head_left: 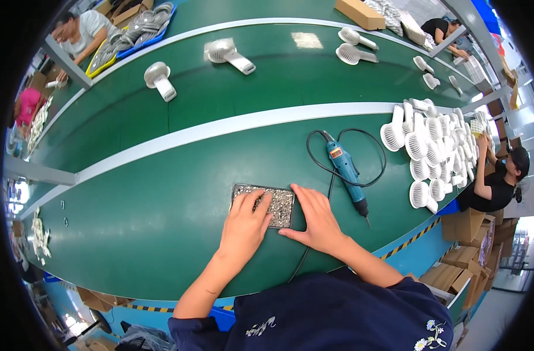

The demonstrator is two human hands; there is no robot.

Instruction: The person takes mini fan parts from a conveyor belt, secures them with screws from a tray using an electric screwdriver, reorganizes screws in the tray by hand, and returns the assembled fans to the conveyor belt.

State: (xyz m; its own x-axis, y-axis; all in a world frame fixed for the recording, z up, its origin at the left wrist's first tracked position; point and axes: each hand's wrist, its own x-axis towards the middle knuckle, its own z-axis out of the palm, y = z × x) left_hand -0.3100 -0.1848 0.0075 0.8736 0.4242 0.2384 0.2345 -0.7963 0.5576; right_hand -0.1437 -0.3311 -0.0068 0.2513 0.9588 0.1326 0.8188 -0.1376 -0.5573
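A shallow dark-rimmed tray (pixel 291 202) full of small silvery metal pieces, which look like screws (pixel 283 210), lies on the green bench in front of me. My left hand (pixel 243 225) reaches over its left part, fingers apart and bent down onto the pieces; nothing shows held in them. Around the tray's right side is my right hand (pixel 318 219), fingers at the far corner and thumb by the near one, holding it. Right of the hands lies a blue-green electric screwdriver (pixel 345 169), its bit pointing toward me and its black cord looped around it.
Many white fan-like units with ribbed round heads (pixel 418 146) are heaped at the bench's right end. A white rail (pixel 238 126) divides the bench from a green belt carrying similar units (pixel 223 52). White parts (pixel 40 234) lie far left. A co-worker (pixel 498 181) sits at right.
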